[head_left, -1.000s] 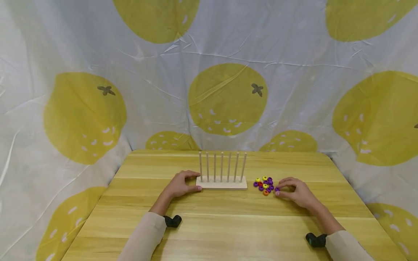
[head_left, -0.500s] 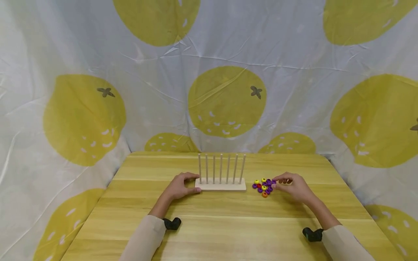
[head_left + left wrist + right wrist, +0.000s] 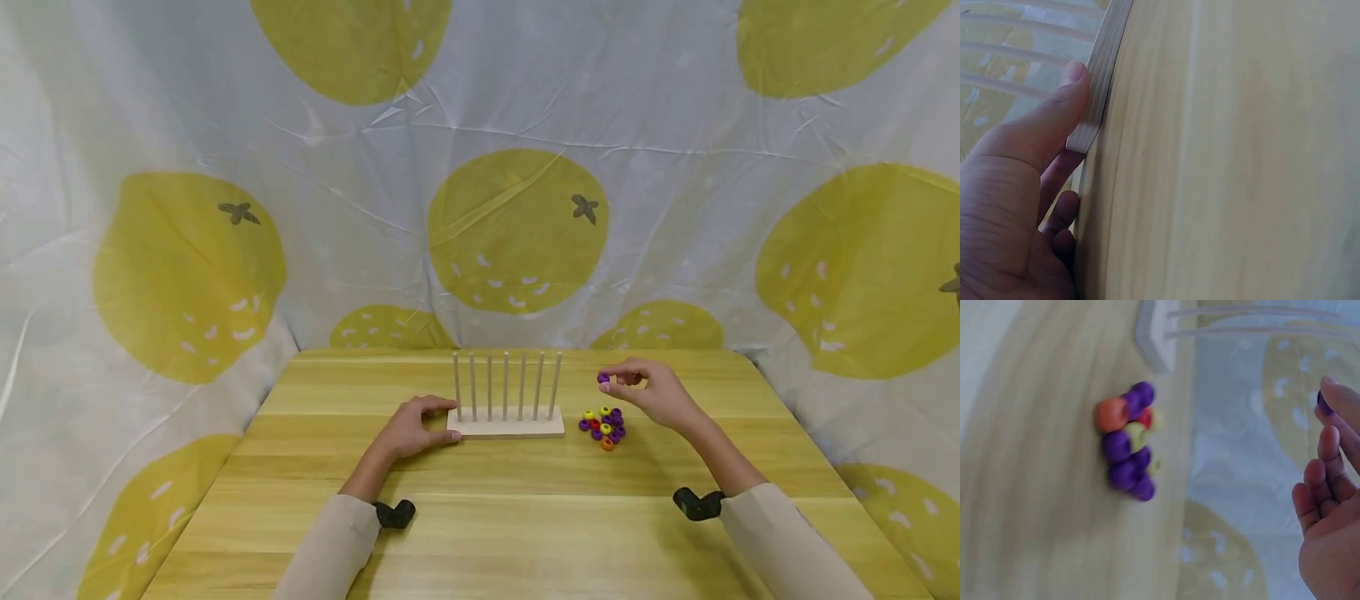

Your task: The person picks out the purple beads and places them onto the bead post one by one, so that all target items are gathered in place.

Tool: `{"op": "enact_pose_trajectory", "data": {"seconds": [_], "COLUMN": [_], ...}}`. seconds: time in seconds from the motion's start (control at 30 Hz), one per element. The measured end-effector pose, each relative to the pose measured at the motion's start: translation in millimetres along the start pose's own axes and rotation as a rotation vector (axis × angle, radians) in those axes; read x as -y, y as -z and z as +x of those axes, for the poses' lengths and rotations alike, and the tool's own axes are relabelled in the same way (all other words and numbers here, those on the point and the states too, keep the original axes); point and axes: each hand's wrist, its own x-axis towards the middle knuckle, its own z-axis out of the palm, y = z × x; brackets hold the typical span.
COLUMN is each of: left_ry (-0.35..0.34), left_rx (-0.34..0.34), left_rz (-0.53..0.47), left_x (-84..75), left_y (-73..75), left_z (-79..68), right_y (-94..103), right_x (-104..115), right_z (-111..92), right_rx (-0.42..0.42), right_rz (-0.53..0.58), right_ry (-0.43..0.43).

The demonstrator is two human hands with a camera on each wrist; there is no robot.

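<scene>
Head view alone shows both left hand (image 3: 411,427) and pinched purple bead (image 3: 603,378).

Soft, diffuse light leaves faint shadows on the table (image 3: 517,537), and the right-wrist view's beads (image 3: 1132,440) seem slightly blurred.

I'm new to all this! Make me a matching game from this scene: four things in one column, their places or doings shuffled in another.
Column one
1. Left hand
2. Orange bead
3. Right hand
4. Fruit-print cloth

Column two
A. Hanging behind the table
B. Pinching a purple bead
C. Gripping the wooden stand's end
D. Lying beside other beads

Pairs: 1-C, 2-D, 3-B, 4-A
</scene>
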Motion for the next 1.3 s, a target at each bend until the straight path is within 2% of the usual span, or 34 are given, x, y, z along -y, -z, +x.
{"op": "enact_pose_trajectory", "data": {"seconds": [0.33,0.53,0.7,0.97,1.3], "left_ry": [0.013,0.014,0.022,0.001,-0.026], "left_rx": [-0.006,0.002,0.014,-0.009,-0.012], "left_rz": [-0.007,-0.012,-0.025,0.002,-0.002], "left_x": [2.3,2.2,3.2,1.6,0.5], "left_y": [-0.5,-1.0,-3.2,-3.9,-1.8], "left_z": [-1.2,-0.1,-2.2,-2.5,-0.8], "right_y": [4.9,-1.3,-9.7,-17.7,-39.0], "right_x": [51,76,90,109,129], "right_z": [33,49,58,71,90], "right_rx": [-0.012,0.008,0.029,0.055,0.081], "right_rz": [0.039,0.073,0.073,0.063,0.078], "right_ry": [0.055,0.089,0.1,0.133,0.177]}}
